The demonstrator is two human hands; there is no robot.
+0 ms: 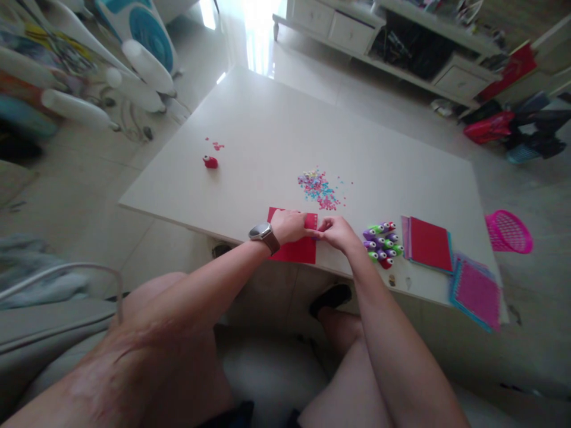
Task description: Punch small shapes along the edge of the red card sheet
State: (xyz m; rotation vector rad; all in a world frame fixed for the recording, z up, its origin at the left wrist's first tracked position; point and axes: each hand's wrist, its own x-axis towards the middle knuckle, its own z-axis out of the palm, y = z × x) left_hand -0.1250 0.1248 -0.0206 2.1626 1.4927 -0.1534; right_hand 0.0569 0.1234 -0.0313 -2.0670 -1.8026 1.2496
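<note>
A red sheet of paper [292,252] lies at the table's near edge, with small punched holes along its upper right side. My left hand [289,226], a watch on its wrist, rests on the sheet with fingers stretched towards the right. At the sheet's right edge my right hand [334,232] is closed in a pinch. A bit of purple shows by its fingertips, like the purple craft punches nearby; most of it is hidden. Beyond the sheet lies a heap of small coloured paper cut-outs [319,187].
Several craft punches [382,244] stand grouped on the right, beside a red paper stack [430,245] and a pink-topped stack [477,292]. A red punch [210,161] stands far left near red cut-outs [217,145]. A pink basket [509,232] is beyond the white table [250,113].
</note>
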